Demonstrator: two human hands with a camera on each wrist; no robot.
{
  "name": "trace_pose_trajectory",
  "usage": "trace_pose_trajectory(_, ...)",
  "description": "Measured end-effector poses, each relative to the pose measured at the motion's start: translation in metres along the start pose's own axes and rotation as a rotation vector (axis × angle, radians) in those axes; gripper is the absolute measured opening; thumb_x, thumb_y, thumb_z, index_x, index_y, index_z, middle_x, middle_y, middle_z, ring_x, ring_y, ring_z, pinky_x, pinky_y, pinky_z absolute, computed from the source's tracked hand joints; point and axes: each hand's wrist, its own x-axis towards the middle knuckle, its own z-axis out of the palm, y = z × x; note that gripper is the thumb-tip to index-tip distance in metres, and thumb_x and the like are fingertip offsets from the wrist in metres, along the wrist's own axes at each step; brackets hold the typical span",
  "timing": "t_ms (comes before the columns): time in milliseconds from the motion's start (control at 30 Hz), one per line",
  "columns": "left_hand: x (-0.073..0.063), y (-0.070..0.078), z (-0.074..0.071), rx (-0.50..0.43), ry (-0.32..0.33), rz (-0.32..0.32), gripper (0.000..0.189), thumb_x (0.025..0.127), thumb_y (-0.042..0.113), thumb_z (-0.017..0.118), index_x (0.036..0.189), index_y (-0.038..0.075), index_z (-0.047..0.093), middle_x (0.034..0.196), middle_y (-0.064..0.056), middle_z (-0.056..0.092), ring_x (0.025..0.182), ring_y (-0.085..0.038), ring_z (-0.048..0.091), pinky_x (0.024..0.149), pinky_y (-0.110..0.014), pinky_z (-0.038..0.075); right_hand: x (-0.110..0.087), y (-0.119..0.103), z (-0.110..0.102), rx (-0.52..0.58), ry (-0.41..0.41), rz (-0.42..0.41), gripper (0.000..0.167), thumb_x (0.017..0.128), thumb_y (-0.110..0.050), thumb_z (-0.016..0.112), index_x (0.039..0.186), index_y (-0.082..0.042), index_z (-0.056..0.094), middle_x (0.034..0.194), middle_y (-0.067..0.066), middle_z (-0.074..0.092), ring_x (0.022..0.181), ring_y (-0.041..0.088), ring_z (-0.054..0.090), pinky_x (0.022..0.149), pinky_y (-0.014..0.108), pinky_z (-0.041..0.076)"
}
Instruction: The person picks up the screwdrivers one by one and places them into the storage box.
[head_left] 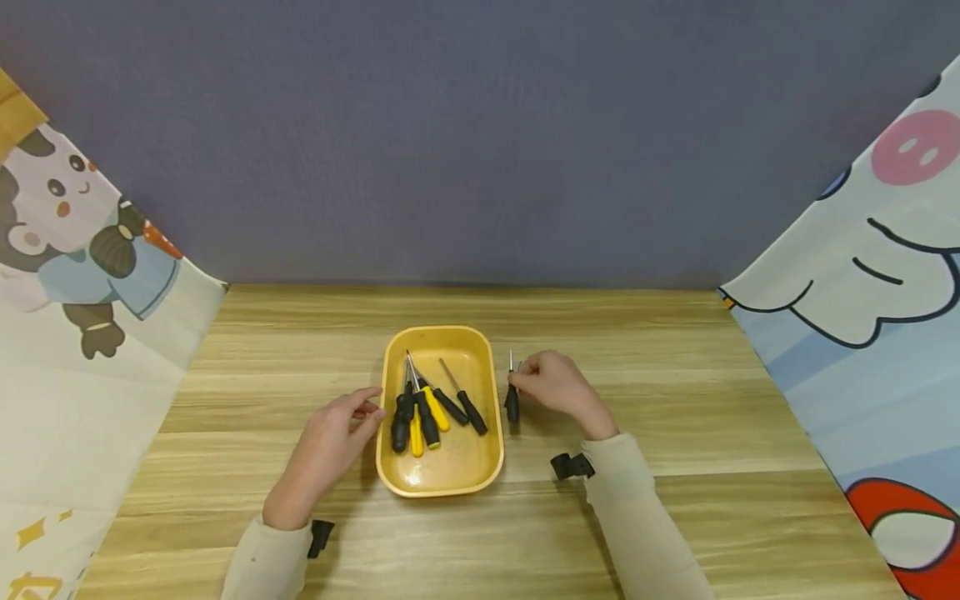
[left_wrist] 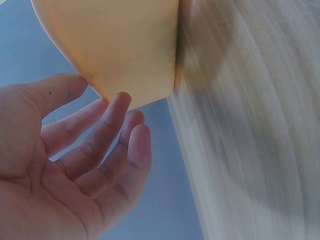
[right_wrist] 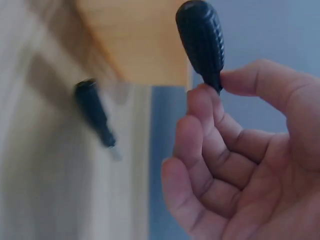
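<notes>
A yellow tray (head_left: 442, 483) stands on the wooden table with several screwdrivers (head_left: 429, 421) lying in it, some with black handles and some with yellow. My left hand (head_left: 330, 442) is at the tray's left side, its fingers relaxed and the fingertips at the rim. In the left wrist view the thumb tip meets the tray edge (left_wrist: 65, 50). Just right of the tray, my right hand (head_left: 558, 385) pinches a black-handled screwdriver (right_wrist: 202, 37) near the neck, between thumb and fingertips, handle outward. A second black-handled screwdriver (right_wrist: 95, 112) lies on the table below it, blurred in the right wrist view.
The wooden table (head_left: 712, 400) extends to both sides of the tray. A grey-blue panel (head_left: 472, 167) rises at its back edge, and cartoon-printed sheets (head_left: 870, 275) flank it left and right.
</notes>
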Motion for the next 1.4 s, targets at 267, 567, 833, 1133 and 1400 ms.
trace_pose_trajectory(267, 0.000, 0.000, 0.000, 0.001, 0.001, -0.004, 0.039, 0.098, 0.018, 0.068, 0.134, 0.004, 0.062, 0.103, -0.008, 0.070, 0.091, -0.027, 0.069, 0.078, -0.042, 0.060, 0.004, -0.032, 0.005, 0.063, -0.051, -0.108, 0.023, 0.098, -0.029, 0.063, 0.084, -0.012, 0.072, 0.078, 0.009, 0.068, 0.059, 0.016, 0.051, 0.054, 0.029, 0.043)
trace_pose_trajectory(567, -0.001, 0.000, 0.001, 0.002, 0.002, -0.002, 0.040, 0.097, 0.018, 0.068, 0.134, 0.004, 0.062, 0.103, -0.007, 0.070, 0.090, -0.027, 0.069, 0.077, -0.042, 0.060, 0.019, -0.063, 0.028, 0.123, -0.115, -0.198, 0.022, 0.098, -0.025, 0.061, 0.085, -0.012, 0.073, 0.074, 0.009, 0.066, 0.049, 0.012, 0.040, 0.046, 0.026, 0.036)
trace_pose_trajectory(833, -0.001, 0.000, -0.001, 0.003, -0.006, -0.006, 0.040, 0.098, 0.018, 0.068, 0.134, 0.003, 0.061, 0.103, -0.008, 0.070, 0.090, -0.028, 0.070, 0.077, -0.042, 0.060, 0.033, -0.085, 0.049, 0.061, -0.181, -0.177, 0.036, 0.098, -0.023, 0.059, 0.063, -0.013, 0.063, 0.051, -0.004, 0.045, 0.042, 0.010, 0.031, 0.041, 0.024, 0.030)
trace_pose_trajectory(1133, -0.001, 0.001, -0.001, 0.010, -0.010, -0.008, 0.039, 0.098, 0.019, 0.067, 0.134, 0.004, 0.062, 0.103, -0.007, 0.069, 0.090, -0.026, 0.069, 0.077, -0.043, 0.060, 0.048, -0.091, 0.076, -0.032, -0.221, -0.121, 0.046, 0.096, -0.022, 0.064, 0.052, -0.009, 0.054, 0.043, -0.006, 0.038, 0.037, 0.007, 0.030, 0.037, 0.021, 0.026)
trace_pose_trajectory(1400, 0.000, 0.001, 0.000, 0.000, -0.004, -0.005, 0.038, 0.098, 0.018, 0.067, 0.134, 0.005, 0.062, 0.103, -0.008, 0.070, 0.090, -0.027, 0.070, 0.077, -0.043, 0.060, 0.053, -0.086, 0.088, -0.089, -0.250, -0.054, 0.044, 0.097, -0.024, 0.064, 0.058, -0.003, 0.061, 0.043, -0.005, 0.043, 0.036, 0.008, 0.032, 0.037, 0.022, 0.027)
